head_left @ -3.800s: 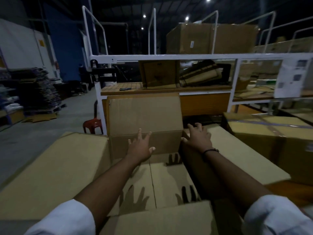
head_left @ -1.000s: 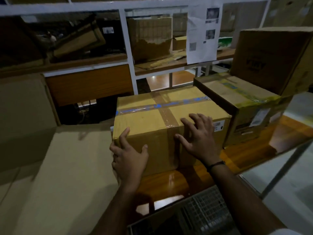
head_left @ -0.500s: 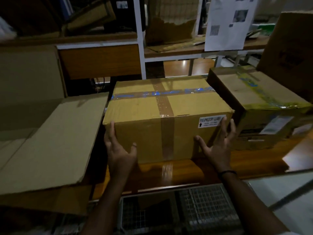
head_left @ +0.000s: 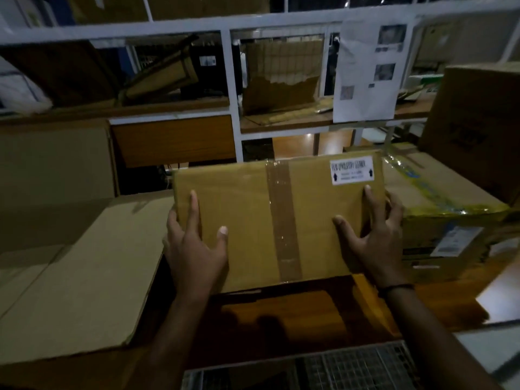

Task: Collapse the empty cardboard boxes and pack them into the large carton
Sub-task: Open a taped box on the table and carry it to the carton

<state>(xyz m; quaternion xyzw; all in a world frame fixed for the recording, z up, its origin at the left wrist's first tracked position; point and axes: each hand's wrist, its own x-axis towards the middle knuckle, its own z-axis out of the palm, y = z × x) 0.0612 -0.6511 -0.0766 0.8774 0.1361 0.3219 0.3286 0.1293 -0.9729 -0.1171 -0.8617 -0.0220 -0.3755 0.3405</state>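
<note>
We grip taped box [head_left: 250,218]: left hand [head_left: 194,249], right hand [head_left: 374,240] curl round its side edges, near desk [head_left: 295,313] front edge.

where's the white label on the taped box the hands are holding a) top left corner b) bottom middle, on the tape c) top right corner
c: the white label sits at the top right corner of the taped box, just above the right hand, while the left hand grips the opposite side.

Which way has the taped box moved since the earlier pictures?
Yes: the taped box has tipped toward the person, rising off the wooden table; the neighbouring yellow-taped box stays put.
</note>
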